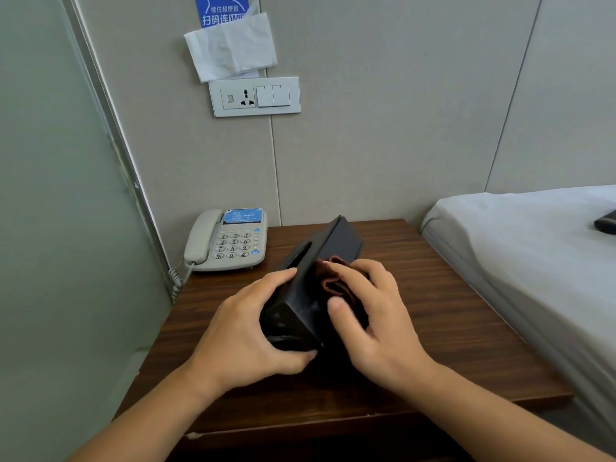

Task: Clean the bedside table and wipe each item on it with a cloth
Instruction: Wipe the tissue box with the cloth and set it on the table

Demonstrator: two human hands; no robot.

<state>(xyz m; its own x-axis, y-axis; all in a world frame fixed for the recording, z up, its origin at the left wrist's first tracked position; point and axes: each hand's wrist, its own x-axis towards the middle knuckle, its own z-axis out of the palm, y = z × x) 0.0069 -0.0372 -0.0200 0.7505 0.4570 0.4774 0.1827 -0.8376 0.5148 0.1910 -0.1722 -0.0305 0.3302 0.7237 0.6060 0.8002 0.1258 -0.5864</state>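
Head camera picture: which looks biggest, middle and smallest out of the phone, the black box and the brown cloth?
1. Black box, though it sits nearer the camera than the phone, so that is unsure.
2. Phone.
3. Brown cloth, partly hidden under the right hand.

I am looking into what reads as a hotel or guesthouse bedroom. A bed (pixel 533 235) with a plain white sheet fills the right side of the frame, set just beside a dark wood counter (pixel 450 295) at lower centre. A corded desk phone (pixel 230 241) with a blue printed card above its keypad stands at the counter's back left corner, the sort rooms provide for guests. On the padded grey wall above, a socket and switch panel (pixel 255 96) sits at upper centre, and over it a blue sign (pixel 221 10) with Chinese text about scanning for WiFi, partly covered by a white tissue (pixel 230 46).
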